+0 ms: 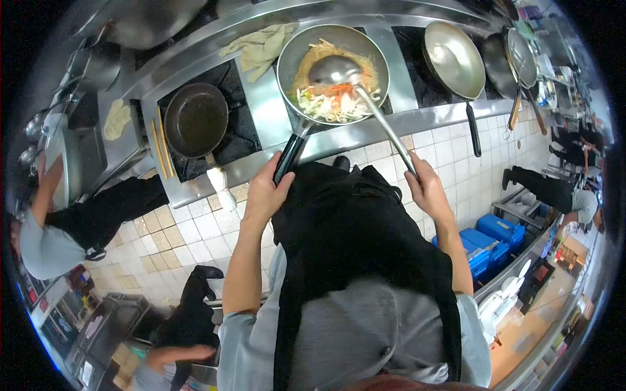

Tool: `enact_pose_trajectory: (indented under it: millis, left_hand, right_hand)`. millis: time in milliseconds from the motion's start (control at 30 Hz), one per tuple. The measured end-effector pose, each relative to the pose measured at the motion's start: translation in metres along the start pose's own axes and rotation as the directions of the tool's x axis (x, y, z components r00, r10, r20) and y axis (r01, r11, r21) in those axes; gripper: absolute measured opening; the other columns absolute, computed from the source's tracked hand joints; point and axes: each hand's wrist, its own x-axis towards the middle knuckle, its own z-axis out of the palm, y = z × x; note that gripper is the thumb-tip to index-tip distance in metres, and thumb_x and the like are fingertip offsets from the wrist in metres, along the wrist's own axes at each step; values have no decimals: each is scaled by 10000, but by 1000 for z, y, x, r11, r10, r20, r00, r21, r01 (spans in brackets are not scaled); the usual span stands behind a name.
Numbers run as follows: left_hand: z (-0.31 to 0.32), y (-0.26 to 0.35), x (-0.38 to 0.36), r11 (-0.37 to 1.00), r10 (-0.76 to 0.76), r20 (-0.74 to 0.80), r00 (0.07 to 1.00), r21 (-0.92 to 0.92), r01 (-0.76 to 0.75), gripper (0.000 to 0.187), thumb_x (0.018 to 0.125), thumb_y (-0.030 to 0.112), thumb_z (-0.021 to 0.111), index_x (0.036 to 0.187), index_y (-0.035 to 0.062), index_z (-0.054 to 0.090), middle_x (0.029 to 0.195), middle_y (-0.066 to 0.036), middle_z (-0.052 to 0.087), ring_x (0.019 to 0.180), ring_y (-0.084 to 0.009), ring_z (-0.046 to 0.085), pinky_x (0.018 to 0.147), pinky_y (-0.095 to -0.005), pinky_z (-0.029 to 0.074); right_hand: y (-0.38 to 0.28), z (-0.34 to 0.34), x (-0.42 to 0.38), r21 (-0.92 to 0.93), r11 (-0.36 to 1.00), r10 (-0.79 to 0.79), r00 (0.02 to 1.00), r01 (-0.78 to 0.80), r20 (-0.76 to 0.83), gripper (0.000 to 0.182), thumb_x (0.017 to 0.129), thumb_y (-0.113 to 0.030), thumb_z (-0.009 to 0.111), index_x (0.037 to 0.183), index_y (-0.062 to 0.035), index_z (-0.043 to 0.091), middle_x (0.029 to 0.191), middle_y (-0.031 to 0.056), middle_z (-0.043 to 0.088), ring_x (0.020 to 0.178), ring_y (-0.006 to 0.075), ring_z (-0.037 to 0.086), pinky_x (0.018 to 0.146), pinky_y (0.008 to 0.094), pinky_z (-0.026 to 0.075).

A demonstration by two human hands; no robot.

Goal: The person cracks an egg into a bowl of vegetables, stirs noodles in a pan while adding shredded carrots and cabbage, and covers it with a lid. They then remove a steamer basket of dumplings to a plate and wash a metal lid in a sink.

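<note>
My left hand [266, 194] is wrapped round the black handle of a wok [287, 65] that sits on the stove. In my right hand [428, 186] is the long metal handle of a ladle [383, 120]. The ladle's bowl rests face down over the food in the wok. Thin noodles [319, 51] lie toward the far side. Nearer to me are pale shredded cabbage [329, 109] and orange carrot strips [338, 90]. The ladle's bowl hides part of the food.
A dark frying pan [195, 120] with a cloth-wrapped handle and chopsticks [162, 148] are to the left. A cloth [257, 49] lies behind them. More pans [454, 60] stand right. Blue containers [499, 228] are on the floor side. Other people [55, 238] work around.
</note>
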Motion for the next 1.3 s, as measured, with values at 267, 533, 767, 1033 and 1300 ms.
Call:
enact_pose_trajectory:
  millis: [267, 533, 767, 1033, 1300]
  left_hand:
    - [-5, 7, -1, 997, -73, 80, 994, 1, 73, 665, 827, 224, 756, 1393, 1, 490, 1243, -275, 610, 1141, -419, 600, 977, -429, 479]
    - [-16, -6, -18, 999, 36, -17, 999, 10, -36, 694, 851, 360, 755, 1398, 25, 492, 1189, -237, 649, 1000, -342, 670, 878, -399, 530]
    - [-46, 2, -33, 982, -4, -49, 999, -187, -5, 653, 866, 324, 736, 1394, 16, 507, 1126, -247, 650, 935, -347, 662, 811, -400, 532]
    - [-63, -41, -66, 846, -151, -317, 936, -531, -44, 585, 889, 215, 745, 1392, 21, 518, 1233, -174, 645, 1068, -208, 655, 818, -307, 532]
    - [-88, -74, -116, 763, -391, -435, 811, -646, 21, 583, 876, 97, 746, 1398, -5, 506, 1261, -161, 628, 1073, -193, 645, 862, -293, 539]
  right_hand:
    - [32, 22, -11, 215, 969, 145, 984, -121, -101, 475, 941, -101, 639, 1362, 72, 502, 1162, 230, 648, 1039, 257, 617, 906, 340, 484]
    - [-45, -41, -26, 617, 689, 319, 923, -381, 214, 524, 956, -98, 612, 1454, -36, 460, 751, -18, 531, 458, 58, 449, 397, 231, 374]
    - [-159, -79, 70, 808, 589, -178, 972, -19, 153, 651, 913, -249, 695, 1441, 13, 418, 810, 59, 582, 360, 65, 436, 305, 204, 317]
    - [-389, -77, 234, 817, 542, -555, 813, 194, 176, 231, 981, -186, 538, 1125, -7, 562, 753, 43, 595, 397, 102, 472, 347, 257, 369]
    - [-489, -21, 327, 814, 580, -438, 833, -25, 337, 192, 974, -131, 542, 879, 36, 542, 663, 68, 529, 512, 136, 475, 454, 241, 395]
